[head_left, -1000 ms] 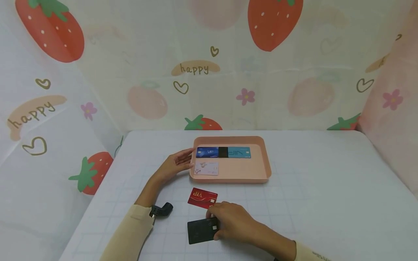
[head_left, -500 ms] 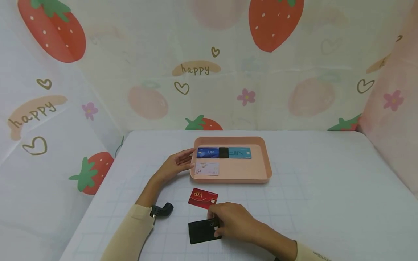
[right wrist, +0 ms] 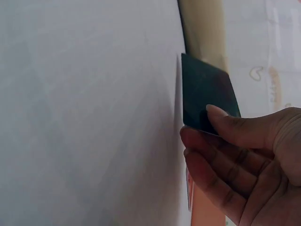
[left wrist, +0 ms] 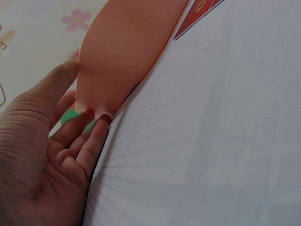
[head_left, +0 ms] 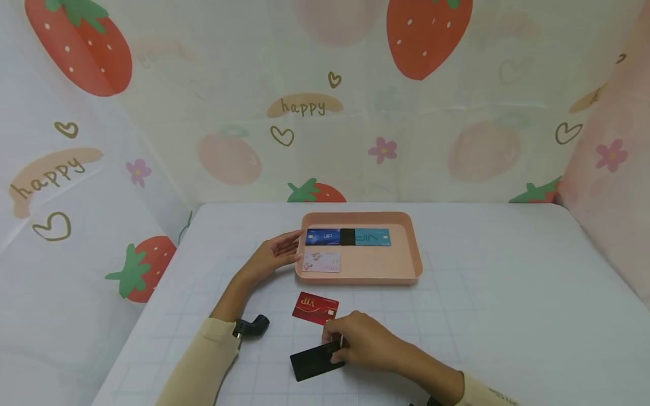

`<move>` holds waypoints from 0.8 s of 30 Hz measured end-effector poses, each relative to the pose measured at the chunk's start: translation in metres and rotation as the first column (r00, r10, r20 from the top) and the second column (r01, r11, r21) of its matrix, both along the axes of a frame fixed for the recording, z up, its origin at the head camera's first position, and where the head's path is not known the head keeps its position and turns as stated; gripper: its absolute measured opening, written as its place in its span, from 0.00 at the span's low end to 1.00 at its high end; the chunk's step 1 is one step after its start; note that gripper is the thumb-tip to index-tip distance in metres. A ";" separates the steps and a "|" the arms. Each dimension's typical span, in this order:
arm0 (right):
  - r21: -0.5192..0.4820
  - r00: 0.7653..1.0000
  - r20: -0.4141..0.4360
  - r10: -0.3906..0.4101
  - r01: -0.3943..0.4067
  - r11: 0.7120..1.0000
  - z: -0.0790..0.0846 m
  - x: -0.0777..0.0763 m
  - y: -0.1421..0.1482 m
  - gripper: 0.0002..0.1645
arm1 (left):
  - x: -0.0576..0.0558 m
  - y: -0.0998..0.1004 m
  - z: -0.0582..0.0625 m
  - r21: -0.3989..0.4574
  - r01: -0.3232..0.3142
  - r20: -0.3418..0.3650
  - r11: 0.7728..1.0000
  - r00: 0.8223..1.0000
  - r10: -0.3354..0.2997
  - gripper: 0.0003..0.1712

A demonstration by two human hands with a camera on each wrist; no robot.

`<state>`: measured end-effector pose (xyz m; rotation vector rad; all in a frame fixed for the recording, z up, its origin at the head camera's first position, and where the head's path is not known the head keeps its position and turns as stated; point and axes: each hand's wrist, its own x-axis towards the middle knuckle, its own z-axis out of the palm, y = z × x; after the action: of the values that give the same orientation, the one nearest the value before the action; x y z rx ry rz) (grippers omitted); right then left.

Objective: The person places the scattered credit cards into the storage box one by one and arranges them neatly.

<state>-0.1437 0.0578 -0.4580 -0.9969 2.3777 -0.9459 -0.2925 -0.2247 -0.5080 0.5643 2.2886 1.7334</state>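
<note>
My right hand (head_left: 363,341) pinches the black card (head_left: 312,362) by its right end, thumb on the upper face. In the right wrist view the card (right wrist: 207,89) is tilted, with one edge near the tabletop. The fingers of my left hand (head_left: 271,256) touch the left end of the pink tray (head_left: 376,265); the left wrist view shows the fingertips against the outer wall of the tray (left wrist: 124,52). Between the right hand and the tray, a red VIP card (head_left: 315,307) lies on the table.
Inside the tray, a blue VIP card (head_left: 323,237), a dark piece (head_left: 347,237) and a teal card (head_left: 373,237) form a row along the back. A pale flowered card (head_left: 321,262) lies at the front left. The white table (head_left: 497,293) meets a strawberry-patterned backdrop (head_left: 421,135).
The black card has tilted in my right hand, its left end turning slightly toward me and its face looking plainer. My left hand, the tray and the red card stay put.
</note>
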 end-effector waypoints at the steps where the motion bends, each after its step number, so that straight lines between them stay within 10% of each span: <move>1: -0.011 1.000 0.015 0.007 -0.007 1.000 0.001 0.000 0.001 0.12 | 0.000 0.000 0.000 -0.004 -0.002 0.002 1.000 1.000 0.002 0.37; 24: -0.211 0.998 0.051 -0.042 0.052 0.976 0.031 -0.017 0.026 0.12 | 0.000 -0.001 -0.001 -0.025 -0.007 -0.007 1.000 1.000 0.007 0.37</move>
<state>-0.1607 0.0842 -0.4267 -0.9861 2.3071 -1.2482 -0.2926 -0.2255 -0.5086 0.5599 2.3163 1.7064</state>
